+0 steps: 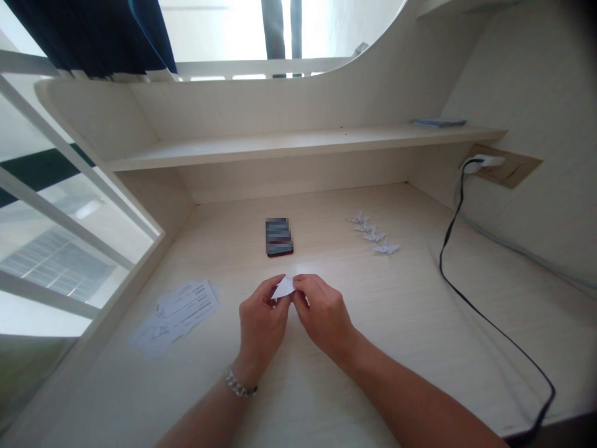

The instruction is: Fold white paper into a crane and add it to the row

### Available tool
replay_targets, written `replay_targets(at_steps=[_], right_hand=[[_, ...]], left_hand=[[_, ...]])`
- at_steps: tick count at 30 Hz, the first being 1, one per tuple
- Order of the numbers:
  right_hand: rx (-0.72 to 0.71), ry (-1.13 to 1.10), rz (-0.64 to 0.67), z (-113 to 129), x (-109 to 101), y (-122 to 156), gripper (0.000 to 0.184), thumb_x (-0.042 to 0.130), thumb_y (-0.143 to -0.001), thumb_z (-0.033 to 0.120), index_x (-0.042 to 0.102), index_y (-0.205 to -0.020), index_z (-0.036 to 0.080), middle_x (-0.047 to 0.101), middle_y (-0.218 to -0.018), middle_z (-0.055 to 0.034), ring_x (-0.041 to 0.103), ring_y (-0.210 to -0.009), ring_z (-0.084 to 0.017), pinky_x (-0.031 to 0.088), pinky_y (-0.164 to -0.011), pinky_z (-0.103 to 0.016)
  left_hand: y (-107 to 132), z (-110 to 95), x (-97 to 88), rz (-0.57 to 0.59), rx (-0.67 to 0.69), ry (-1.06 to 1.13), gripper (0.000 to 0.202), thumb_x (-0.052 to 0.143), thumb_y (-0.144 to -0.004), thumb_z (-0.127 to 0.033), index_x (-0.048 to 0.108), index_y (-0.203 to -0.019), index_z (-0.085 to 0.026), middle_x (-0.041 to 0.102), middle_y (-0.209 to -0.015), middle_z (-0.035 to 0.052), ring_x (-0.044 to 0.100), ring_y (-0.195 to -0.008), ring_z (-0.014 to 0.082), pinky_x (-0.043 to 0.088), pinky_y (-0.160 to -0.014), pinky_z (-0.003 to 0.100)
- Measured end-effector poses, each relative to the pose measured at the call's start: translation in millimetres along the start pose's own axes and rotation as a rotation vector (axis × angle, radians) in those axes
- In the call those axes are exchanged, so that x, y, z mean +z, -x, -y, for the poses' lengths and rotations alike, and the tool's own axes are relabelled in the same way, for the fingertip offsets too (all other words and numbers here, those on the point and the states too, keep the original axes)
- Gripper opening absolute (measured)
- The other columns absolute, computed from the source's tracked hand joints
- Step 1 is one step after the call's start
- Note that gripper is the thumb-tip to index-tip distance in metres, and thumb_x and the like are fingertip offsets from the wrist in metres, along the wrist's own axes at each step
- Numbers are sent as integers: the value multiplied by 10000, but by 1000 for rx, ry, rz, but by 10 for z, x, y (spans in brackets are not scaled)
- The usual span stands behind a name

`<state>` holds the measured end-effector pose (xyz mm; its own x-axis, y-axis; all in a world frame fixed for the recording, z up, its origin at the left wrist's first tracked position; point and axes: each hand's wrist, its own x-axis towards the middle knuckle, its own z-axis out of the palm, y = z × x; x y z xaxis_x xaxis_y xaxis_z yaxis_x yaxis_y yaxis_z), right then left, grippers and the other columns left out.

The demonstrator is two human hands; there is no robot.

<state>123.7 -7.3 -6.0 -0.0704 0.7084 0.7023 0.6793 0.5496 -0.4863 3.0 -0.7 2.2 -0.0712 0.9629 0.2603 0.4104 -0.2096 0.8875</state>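
Both my hands meet over the middle of a pale wooden desk (420, 311). My left hand (261, 323), with a bracelet on its wrist, and my right hand (324, 314) pinch a small folded piece of white paper (284, 287) between their fingertips. The paper is held just above the desk surface. A dark phone (278, 237) lies flat beyond my hands.
Several small white folded paper cranes (374, 234) sit in a row at the back right. Printed paper sheets (180, 309) lie at the left. A black cable (471, 298) runs from a wall socket (485, 162) across the right side. A shelf (298, 144) spans the back.
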Motion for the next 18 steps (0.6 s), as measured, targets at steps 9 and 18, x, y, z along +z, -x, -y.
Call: replay_targets(at_steps=[9, 18], right_hand=[[37, -173, 19, -1, -4, -14, 213, 470, -774, 58, 582, -894, 193, 629, -940, -79, 584, -944, -178, 489, -844, -337], [51, -262, 41, 27, -40, -20, 272, 458, -745, 12, 593, -916, 175, 618, -982, -79, 571, -973, -159, 465, -891, -309]], left_hand=[[-49, 62, -14, 33, 52, 39, 297, 560, -739, -199, 619, -1030, -184, 670, -981, 46, 626, -859, 184, 486, -775, 292], [-84, 64, -43, 20, 51, 81, 325, 618, -697, -199, 628, -1021, -173, 668, -1007, 48, 617, -911, 190, 482, -823, 307]])
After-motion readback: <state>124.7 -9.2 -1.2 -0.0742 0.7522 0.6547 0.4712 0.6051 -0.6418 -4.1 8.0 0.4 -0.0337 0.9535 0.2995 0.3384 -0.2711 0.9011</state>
